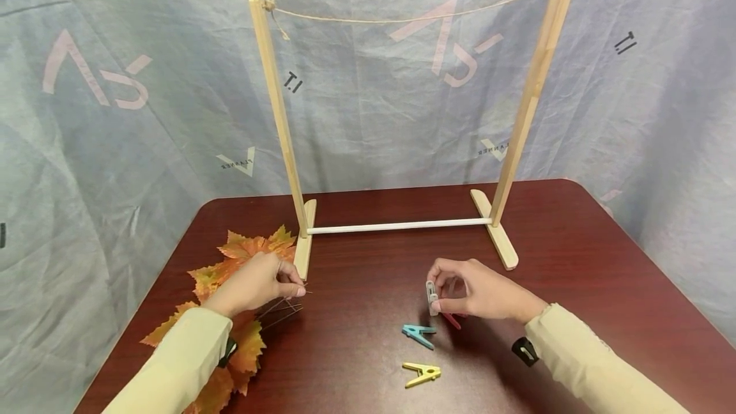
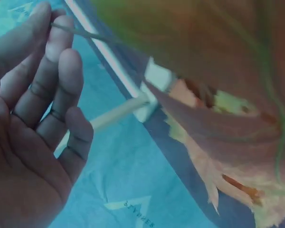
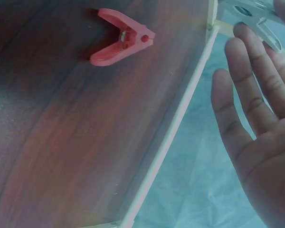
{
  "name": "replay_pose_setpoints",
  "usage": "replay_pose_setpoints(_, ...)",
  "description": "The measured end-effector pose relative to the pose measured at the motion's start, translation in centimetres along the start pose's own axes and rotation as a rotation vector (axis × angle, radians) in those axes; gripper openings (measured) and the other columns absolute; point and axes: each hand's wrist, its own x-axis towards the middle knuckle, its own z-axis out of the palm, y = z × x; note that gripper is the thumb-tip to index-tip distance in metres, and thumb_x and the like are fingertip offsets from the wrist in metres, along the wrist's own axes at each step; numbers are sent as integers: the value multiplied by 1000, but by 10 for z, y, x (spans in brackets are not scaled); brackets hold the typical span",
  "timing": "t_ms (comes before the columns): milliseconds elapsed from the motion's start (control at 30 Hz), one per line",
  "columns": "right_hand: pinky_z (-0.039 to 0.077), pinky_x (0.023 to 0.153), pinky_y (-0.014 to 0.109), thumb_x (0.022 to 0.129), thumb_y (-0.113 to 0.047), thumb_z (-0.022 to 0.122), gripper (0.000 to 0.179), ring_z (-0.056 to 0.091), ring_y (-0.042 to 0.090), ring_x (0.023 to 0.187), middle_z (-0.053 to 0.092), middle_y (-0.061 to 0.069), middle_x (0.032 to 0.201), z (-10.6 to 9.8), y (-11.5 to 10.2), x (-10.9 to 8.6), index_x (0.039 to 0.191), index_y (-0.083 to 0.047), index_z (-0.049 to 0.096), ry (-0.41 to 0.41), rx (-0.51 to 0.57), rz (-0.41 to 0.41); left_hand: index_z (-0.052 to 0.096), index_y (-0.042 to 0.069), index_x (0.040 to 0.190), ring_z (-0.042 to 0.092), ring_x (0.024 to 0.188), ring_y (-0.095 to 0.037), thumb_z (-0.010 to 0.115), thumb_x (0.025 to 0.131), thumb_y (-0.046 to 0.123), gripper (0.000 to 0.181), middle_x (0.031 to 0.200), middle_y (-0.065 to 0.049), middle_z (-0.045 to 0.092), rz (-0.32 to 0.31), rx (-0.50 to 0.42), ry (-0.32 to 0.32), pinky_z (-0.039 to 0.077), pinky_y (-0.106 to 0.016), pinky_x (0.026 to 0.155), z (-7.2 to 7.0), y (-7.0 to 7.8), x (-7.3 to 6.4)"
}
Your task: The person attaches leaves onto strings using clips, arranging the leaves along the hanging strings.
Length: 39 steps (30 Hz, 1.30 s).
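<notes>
In the head view my left hand [image 1: 266, 283] is at the left, over a pile of orange and yellow artificial maple leaves [image 1: 209, 280]. Its thumb and forefinger pinch the thin stem [image 2: 88, 34] of a leaf [image 2: 218, 90], whose blade fills much of the left wrist view. My right hand [image 1: 483, 289] holds a pale grey clothespin [image 1: 431, 299] between thumb and fingertips, above the table. Below it lies a red clothespin [image 3: 121, 40], partly hidden by the hand in the head view. A blue clothespin [image 1: 418, 333] and a yellow clothespin [image 1: 422, 374] lie nearer the front.
Behind the hands stands a wooden frame with two posts [image 1: 278, 114], a white crossbar [image 1: 397, 227] low down and a twine line [image 1: 379, 20] strung between the tops. Its feet rest on the dark red table [image 1: 356, 286]. A grey fabric backdrop [image 1: 368, 114] hangs behind.
</notes>
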Motion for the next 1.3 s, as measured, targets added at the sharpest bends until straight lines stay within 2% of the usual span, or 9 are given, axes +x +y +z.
replay_pose_setpoints(133, 55, 79, 34, 92, -21, 78, 17, 66, 8, 85, 68, -13, 87, -5, -2, 2, 102, -19, 64, 60, -35, 3, 78, 15, 83, 60, 65, -10, 78, 91, 18, 8, 72, 7, 69, -44, -103, 55, 49, -29, 61, -7, 10, 6)
replay_pose_setpoints(233, 55, 80, 34, 91, -21, 79, 19, 66, 7, 86, 67, -13, 88, -9, -6, 4, 103, -20, 64, 99, -52, 1, 79, 15, 86, 65, 69, -16, 77, 92, 17, 7, 77, 4, 73, -82, -156, 104, 50, -31, 62, -11, 16, 10)
replay_pose_setpoints(400, 53, 82, 35, 87, -17, 81, 22, 66, 7, 86, 67, -14, 87, -16, -11, 7, 102, -20, 64, 142, -77, -8, 81, 14, 90, 56, 65, -20, 78, 92, 19, 6, 80, 1, 72, -130, -216, 186, 45, -28, 55, -19, 28, 15)
replay_pose_setpoints(533, 52, 82, 34, 86, -14, 82, 25, 66, 6, 85, 68, -14, 86, -21, -15, 9, 101, -21, 64, 175, -84, -16, 81, 13, 90, 59, 67, -25, 79, 91, 23, 10, 78, -2, 70, -145, -270, 218, 52, -32, 58, -27, 38, 19)
replay_pose_setpoints(667, 52, 83, 35, 86, -16, 83, 25, 66, 6, 85, 68, -15, 86, -26, -17, 10, 102, -22, 65, 204, -85, -20, 80, 12, 90, 62, 71, -27, 78, 92, 24, 13, 80, -5, 72, -135, -269, 244, 55, -36, 63, -34, 48, 23)
replay_pose_setpoints(867, 53, 83, 38, 89, -19, 82, 24, 67, 7, 86, 70, -15, 88, -36, -24, 14, 107, -19, 66, 255, -89, -10, 81, 15, 95, 61, 71, -21, 77, 93, 28, 14, 85, -2, 72, -115, -251, 308, 50, -32, 58, -43, 62, 29)
replay_pose_setpoints(1133, 53, 81, 33, 88, -15, 81, 25, 66, 9, 86, 70, -12, 88, -57, -41, 25, 109, -16, 68, 358, -138, -34, 82, 17, 97, 64, 72, -29, 76, 94, 28, 13, 78, 1, 73, -67, -243, 454, 47, -32, 57, -48, 76, 40)
replay_pose_setpoints(1233, 53, 81, 31, 88, -13, 81, 25, 67, 11, 85, 70, -9, 88, -65, -49, 31, 108, -15, 68, 380, -149, -42, 82, 16, 96, 67, 76, -26, 76, 94, 30, 16, 79, 2, 74, -45, -247, 516, 48, -31, 61, -49, 79, 46)
replay_pose_setpoints(1300, 53, 76, 32, 88, -13, 81, 25, 68, 12, 82, 70, -8, 90, -72, -54, 36, 109, -14, 68, 382, -157, -43, 81, 15, 96, 67, 77, -25, 76, 94, 31, 17, 79, 1, 74, -34, -252, 554, 47, -32, 64, -50, 83, 49)
